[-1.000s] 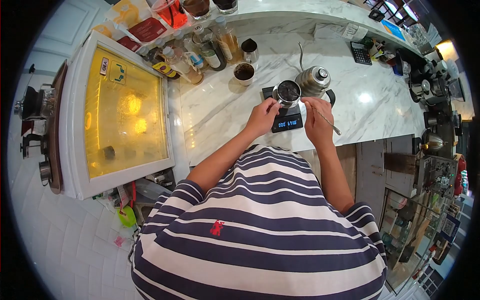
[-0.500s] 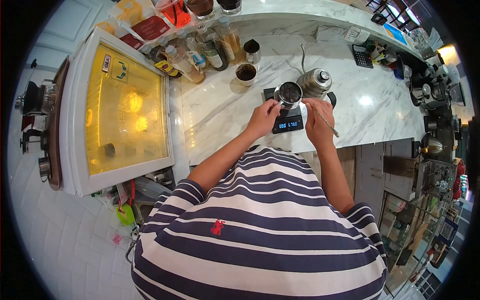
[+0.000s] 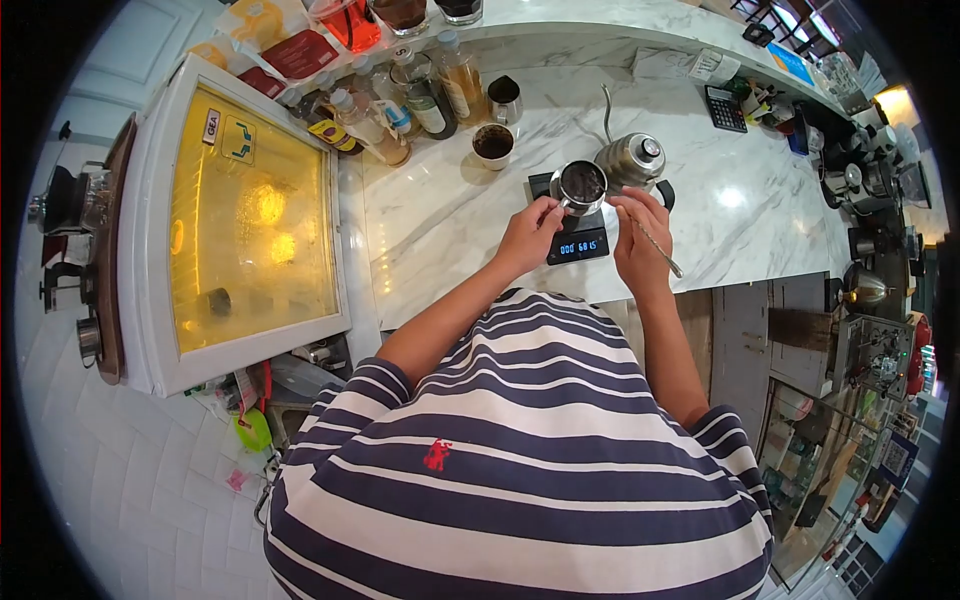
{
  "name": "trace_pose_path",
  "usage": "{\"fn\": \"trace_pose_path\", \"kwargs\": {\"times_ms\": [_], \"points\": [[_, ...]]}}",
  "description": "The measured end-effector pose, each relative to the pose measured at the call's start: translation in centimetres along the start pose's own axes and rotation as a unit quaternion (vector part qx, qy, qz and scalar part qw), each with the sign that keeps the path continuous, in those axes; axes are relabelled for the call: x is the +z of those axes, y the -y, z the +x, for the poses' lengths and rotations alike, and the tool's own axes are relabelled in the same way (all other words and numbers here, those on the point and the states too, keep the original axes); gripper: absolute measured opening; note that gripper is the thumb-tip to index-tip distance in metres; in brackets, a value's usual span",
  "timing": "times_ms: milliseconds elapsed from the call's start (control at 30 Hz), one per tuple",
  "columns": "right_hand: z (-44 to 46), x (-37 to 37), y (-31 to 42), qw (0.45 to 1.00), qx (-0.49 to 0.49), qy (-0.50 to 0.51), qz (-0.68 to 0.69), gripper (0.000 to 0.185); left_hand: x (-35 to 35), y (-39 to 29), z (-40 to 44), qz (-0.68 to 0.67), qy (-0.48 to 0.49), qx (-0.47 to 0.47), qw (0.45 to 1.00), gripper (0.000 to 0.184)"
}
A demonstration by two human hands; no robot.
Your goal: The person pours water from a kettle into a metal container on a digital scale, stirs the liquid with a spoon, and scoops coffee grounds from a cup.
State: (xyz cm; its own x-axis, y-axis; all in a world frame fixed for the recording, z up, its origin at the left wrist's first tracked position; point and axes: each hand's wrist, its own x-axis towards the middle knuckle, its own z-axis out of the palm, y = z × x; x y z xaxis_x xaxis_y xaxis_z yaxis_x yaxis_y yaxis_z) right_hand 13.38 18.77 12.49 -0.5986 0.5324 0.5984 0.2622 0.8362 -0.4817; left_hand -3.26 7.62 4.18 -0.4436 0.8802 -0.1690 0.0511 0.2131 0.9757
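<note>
My left hand [image 3: 532, 230] is closed on the side of a silver metal cup [image 3: 566, 205], which has dark contents. This cup is over a black digital scale [image 3: 578, 249] with a lit display. Just right of the cup, my right hand [image 3: 642, 235] has its fingers closed round a thin metal spoon [image 3: 662, 248]. The spoon's handle points back toward me, and its other end is hidden by the fingers. Behind my right hand stands a steel gooseneck kettle [image 3: 632, 160].
A white paper cup [image 3: 493, 146] with dark contents and a small metal pitcher [image 3: 505, 98] stand behind to the left. Several bottles [image 3: 425, 95] line the back of the marble counter [image 3: 430, 215]. A yellow-lit glass-front cabinet [image 3: 255, 230] is at left, a calculator [image 3: 725, 108] at right.
The number on the scale's display has risen slightly. My right hand has shifted a little to the right with the spoon; my left hand stays on the metal cup.
</note>
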Motion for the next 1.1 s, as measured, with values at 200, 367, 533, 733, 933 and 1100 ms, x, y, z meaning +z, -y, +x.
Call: {"fn": "trace_pose_path", "kwargs": {"times_ms": [200,367,533,733,933,1100], "points": [[-0.8,-0.5,0.6,1.0,-0.005,0.007,-0.004,0.01,-0.2,-0.5,-0.1,0.018,0.005,-0.006,1.0,0.029],[-0.5,0.1,0.6,1.0,-0.005,-0.003,-0.007,0.011,-0.1,-0.1,-0.1,0.011,-0.001,0.009,1.0,0.029],[-1.0,-0.6,0.4,1.0,-0.002,-0.007,-0.007,0.011,-0.2,0.1,0.0,0.016,-0.001,0.009,1.0,0.028],[-0.7,0.1,1.0,1.0,-0.029,-0.001,-0.007,0.014,0.0,0.2,-0.1,0.014,-0.008,0.02,1.0,0.027],[-1.3,-0.4,0.7,1.0,-0.013,-0.002,-0.015,0.011,-0.2,0.4,-0.2,0.025,-0.008,0.019,0.999,0.026],[-1.4,0.1,1.3,1.0,-0.024,0.011,-0.007,0.011,-0.1,0.6,0.2,0.015,-0.015,0.024,0.999,0.025]]}}
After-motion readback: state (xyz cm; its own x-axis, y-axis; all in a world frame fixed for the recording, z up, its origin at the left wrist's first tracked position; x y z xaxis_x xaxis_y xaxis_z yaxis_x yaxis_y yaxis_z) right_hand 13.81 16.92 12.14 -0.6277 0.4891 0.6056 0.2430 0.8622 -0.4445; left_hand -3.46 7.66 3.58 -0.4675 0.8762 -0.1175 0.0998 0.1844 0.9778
